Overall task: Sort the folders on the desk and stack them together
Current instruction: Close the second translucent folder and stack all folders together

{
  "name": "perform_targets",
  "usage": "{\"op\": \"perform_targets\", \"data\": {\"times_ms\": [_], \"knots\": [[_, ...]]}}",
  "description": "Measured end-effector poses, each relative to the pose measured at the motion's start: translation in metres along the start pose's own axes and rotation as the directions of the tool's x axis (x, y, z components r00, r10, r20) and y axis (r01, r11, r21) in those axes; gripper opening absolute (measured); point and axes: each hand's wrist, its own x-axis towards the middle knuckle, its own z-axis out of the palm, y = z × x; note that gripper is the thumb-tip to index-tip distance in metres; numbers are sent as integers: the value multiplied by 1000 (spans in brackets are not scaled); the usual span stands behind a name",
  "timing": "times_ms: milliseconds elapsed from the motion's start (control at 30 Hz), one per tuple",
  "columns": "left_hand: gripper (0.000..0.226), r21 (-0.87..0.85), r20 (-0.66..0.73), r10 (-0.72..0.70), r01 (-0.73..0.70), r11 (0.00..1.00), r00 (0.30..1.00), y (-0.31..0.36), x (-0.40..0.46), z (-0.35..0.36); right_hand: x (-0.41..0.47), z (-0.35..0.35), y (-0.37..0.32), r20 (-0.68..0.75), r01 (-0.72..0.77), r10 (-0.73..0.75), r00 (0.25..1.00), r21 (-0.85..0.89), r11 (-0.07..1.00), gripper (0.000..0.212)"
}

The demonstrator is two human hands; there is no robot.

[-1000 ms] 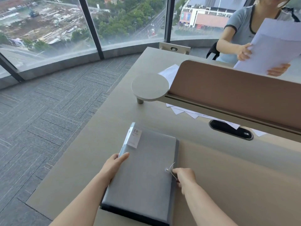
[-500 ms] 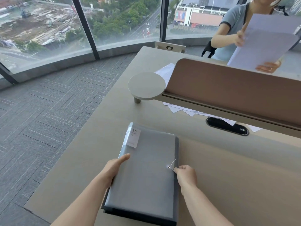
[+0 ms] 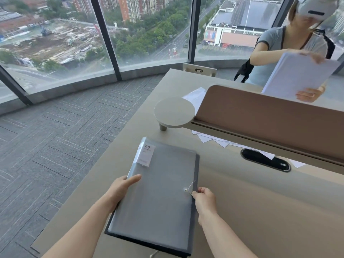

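Grey translucent plastic folders [image 3: 154, 198], stacked flat near the left front edge of the beige counter [image 3: 260, 211], white "20 pockets" label [image 3: 146, 155] at the top left corner. Left hand [image 3: 122, 187] gripped round the stack's left edge, thumb lying on the top cover. Right hand [image 3: 204, 199] clenched at the right edge, pinching the thin elastic cord [image 3: 190, 187] beside its small metal rivet [image 3: 186, 190]. Beyond the brown divider panel [image 3: 270, 123], another person holding a sheaf of white paper [image 3: 297, 75].

Matt grey plastic folders [image 3: 158, 198], small metal stud [image 3: 186, 190], smooth matt desk [image 3: 260, 211]
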Motion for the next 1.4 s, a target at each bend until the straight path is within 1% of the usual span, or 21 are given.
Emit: {"op": "perform_targets", "data": {"times_ms": [100,167,233,333,433,567,667,867,900,1033,1133,1333,1400], "knots": [[60,26,-31,39,-38,999,999,12,11,-20,2,21,-9,25,16,-15,1000,-40,999,12],[66,41,-52,50,-48,998,997,19,21,-33,5,36,-16,40,27,-25,999,-47,999,9],[70,52,-72,58,-54,997,996,24,32,-44,9,50,-22,52,34,-31,998,-59,998,9],[59,72,-98,66,-59,996,993,31,47,-57,16,71,-29,69,34,-28,997,-87,996,12],[41,79,-105,65,-57,995,992,36,64,-66,26,87,-35,67,41,-33,997,-114,993,19],[35,96,-107,61,-50,994,992,36,85,-73,38,101,-36,63,10,-1,998,-138,990,21],[32,104,-106,45,-34,994,993,34,96,-76,45,108,-34,59,-4,13,998,-163,987,17],[51,99,-95,-1,11,995,995,29,108,-82,55,118,-31,46,-6,18,999,-233,972,12],[51,102,-94,-10,19,995,996,27,109,-83,55,119,-29,45,-3,15,999,-245,970,11],[44,100,-116,-32,43,994,993,24,115,-84,57,122,-26,25,32,-26,999,-279,960,8],[39,94,-120,-49,60,994,992,27,117,-84,56,123,-27,17,51,-48,999,-299,953,13],[33,110,-121,-81,94,989,989,31,120,-83,61,127,-26,-13,22,-27,1000,-327,945,21],[33,127,-123,-91,106,986,988,33,121,-82,64,126,-23,-12,19,-25,1000,-356,934,19]]}}
